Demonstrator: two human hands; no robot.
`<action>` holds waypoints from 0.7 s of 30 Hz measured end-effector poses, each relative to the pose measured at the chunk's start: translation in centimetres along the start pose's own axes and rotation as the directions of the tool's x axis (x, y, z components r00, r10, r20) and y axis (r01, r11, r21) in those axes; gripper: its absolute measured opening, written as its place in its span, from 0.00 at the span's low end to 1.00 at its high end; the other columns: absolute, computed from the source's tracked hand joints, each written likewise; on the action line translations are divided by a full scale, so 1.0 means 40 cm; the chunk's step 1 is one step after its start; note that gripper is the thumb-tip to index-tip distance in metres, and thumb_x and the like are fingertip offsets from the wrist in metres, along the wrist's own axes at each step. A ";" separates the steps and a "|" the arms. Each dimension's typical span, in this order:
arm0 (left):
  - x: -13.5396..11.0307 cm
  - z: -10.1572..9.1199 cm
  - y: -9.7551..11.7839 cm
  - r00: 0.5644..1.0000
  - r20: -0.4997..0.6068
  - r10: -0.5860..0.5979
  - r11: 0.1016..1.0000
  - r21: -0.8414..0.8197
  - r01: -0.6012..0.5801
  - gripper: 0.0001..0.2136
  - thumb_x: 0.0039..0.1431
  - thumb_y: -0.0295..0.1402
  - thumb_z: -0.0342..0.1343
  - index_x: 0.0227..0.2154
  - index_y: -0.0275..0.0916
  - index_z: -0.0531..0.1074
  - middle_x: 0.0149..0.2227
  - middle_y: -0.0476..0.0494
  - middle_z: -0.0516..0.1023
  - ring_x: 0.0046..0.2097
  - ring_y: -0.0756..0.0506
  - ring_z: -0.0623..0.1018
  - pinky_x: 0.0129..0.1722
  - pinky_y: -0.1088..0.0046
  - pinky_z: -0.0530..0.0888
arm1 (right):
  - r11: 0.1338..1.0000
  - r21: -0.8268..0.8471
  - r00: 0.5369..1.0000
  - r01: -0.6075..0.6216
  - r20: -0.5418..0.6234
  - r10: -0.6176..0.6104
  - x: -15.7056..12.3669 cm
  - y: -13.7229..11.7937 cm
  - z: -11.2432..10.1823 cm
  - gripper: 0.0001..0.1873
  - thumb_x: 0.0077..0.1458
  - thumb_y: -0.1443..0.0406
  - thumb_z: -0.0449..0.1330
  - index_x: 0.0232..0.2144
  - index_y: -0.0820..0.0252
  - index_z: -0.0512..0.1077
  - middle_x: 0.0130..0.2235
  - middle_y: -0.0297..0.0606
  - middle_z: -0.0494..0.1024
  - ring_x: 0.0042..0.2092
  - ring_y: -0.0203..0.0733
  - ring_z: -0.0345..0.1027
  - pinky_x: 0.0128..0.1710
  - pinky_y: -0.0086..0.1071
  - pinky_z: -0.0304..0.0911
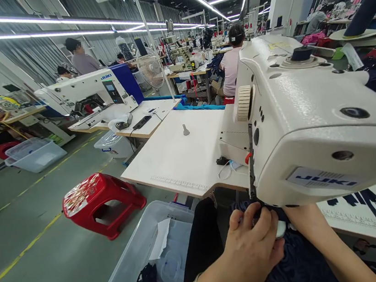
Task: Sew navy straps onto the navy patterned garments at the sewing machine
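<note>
My left hand [253, 241] reaches in from the bottom, fingers curled and pinched on dark navy fabric [297, 265] right under the head of the white sewing machine [313, 120]. A silver bangle sits on that wrist. Only the forearm of my right arm [322, 243] shows; it runs up under the machine head, and my right hand itself is hidden behind the machine. The needle area is hidden by the machine body and my left hand.
A white table [183, 155] extends left of the machine. A clear plastic bin [154, 256] stands on the floor at lower left, a red stool [95, 204] beyond it. Other people sit at machines further back, with another white machine [91, 93] at left.
</note>
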State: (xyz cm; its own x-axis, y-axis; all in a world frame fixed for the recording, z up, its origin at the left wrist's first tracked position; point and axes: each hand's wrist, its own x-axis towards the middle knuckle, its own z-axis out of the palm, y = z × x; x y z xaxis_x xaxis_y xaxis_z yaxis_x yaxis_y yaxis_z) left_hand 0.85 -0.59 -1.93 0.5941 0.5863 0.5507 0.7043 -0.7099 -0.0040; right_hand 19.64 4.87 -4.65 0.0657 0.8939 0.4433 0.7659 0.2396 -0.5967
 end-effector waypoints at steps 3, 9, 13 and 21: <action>-0.002 0.014 -0.003 0.999 -0.031 0.009 1.000 0.026 -0.008 0.17 0.66 0.40 0.49 0.53 0.40 0.70 0.53 0.49 0.73 0.56 0.45 0.68 0.50 0.65 0.59 | 1.000 -0.006 1.000 -0.002 -0.007 0.002 -0.011 0.001 0.001 0.16 0.56 0.59 0.49 0.27 0.53 0.76 0.27 0.43 0.80 0.44 0.58 0.73 0.45 0.48 0.67; -0.011 0.037 -0.006 0.997 -0.075 0.023 0.998 0.052 -0.019 0.17 0.64 0.41 0.53 0.52 0.41 0.71 0.51 0.47 0.74 0.55 0.44 0.69 0.49 0.67 0.61 | 0.998 -0.054 0.999 0.042 -0.016 -0.043 -0.031 0.017 0.009 0.15 0.56 0.60 0.50 0.29 0.53 0.77 0.30 0.45 0.81 0.45 0.60 0.73 0.46 0.50 0.67; -0.017 0.045 -0.008 0.995 -0.089 0.041 0.996 0.080 -0.033 0.18 0.62 0.43 0.55 0.52 0.42 0.71 0.51 0.46 0.74 0.55 0.43 0.70 0.49 0.66 0.62 | 0.983 -0.146 0.993 0.109 -0.021 -0.113 -0.037 0.033 0.016 0.19 0.57 0.64 0.46 0.27 0.54 0.77 0.28 0.47 0.80 0.45 0.61 0.73 0.47 0.54 0.65; -0.016 0.046 -0.005 0.989 -0.149 0.007 0.998 0.063 0.002 0.16 0.64 0.42 0.51 0.50 0.40 0.73 0.50 0.47 0.75 0.52 0.46 0.71 0.49 0.66 0.62 | 0.906 -0.333 0.961 0.261 -0.002 -0.278 -0.042 0.053 0.018 0.22 0.55 0.72 0.44 0.24 0.56 0.76 0.27 0.48 0.80 0.38 0.59 0.75 0.43 0.53 0.66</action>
State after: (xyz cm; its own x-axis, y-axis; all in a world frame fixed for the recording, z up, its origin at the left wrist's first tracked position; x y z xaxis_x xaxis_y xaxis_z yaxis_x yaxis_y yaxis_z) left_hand 1.04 -0.10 -3.82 0.5346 0.5166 0.6688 0.7290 -0.6823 -0.0557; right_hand 20.70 4.15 -7.16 -0.1482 0.7915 0.5929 0.9239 0.3246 -0.2024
